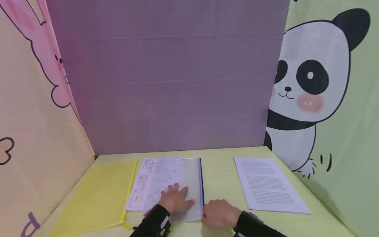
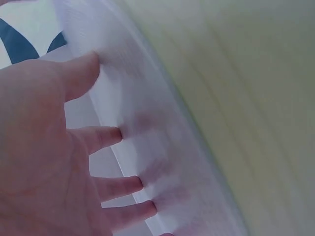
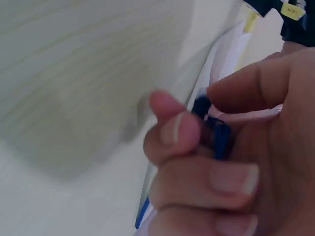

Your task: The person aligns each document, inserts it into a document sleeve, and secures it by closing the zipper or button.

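Note:
A clear document pouch with a blue strip along its right edge lies on the table. My left hand rests on the pouch with its fingers spread. In the left wrist view, its fingertips touch the translucent sheet. At the pouch's lower right corner, my right hand has its fingers curled. The right wrist view shows that hand pinching a small blue zipper pull between thumb and fingers, with more blue inside the curled fingers. Printed papers overlap the pouch on the left.
A yellow zip pouch lies on the left of the table, its yellow loop near my left wrist. On the right lies a stack of printed sheets. A purple panel stands behind, with decorated walls on both sides.

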A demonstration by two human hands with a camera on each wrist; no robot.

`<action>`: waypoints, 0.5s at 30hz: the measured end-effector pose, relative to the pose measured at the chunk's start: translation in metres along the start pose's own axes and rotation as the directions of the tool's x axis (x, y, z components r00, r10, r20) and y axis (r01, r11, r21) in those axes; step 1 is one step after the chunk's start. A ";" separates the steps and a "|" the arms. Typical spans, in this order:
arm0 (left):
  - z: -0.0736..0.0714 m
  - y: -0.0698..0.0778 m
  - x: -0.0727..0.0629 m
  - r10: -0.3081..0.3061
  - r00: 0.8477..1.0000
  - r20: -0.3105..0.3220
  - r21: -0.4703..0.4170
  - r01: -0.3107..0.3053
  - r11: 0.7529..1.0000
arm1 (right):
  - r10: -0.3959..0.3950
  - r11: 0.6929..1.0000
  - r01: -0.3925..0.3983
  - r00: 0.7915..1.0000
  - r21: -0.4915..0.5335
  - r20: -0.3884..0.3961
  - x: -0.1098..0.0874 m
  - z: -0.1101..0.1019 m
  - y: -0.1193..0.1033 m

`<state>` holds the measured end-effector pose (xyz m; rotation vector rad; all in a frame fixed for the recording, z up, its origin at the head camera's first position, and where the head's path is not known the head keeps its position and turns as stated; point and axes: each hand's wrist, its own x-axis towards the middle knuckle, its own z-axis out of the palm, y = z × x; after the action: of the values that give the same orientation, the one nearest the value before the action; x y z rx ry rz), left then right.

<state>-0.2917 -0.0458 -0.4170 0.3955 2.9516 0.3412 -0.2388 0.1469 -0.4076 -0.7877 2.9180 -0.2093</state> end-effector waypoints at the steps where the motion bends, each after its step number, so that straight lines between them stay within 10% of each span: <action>1: 0.000 0.000 0.000 -0.002 1.000 0.005 -0.001 0.002 1.000 | -0.009 1.000 0.010 1.000 -0.011 0.020 0.000 0.000 0.000; 15: 0.012 -0.002 -0.009 0.168 0.977 -0.131 0.085 -0.158 0.984 | -0.116 0.983 0.117 0.993 -0.141 0.013 0.002 0.009 -0.011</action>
<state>-0.2812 -0.0475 -0.4277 0.6518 3.0811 0.2893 -0.2338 0.1355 -0.4153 -0.9802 2.9104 -0.0092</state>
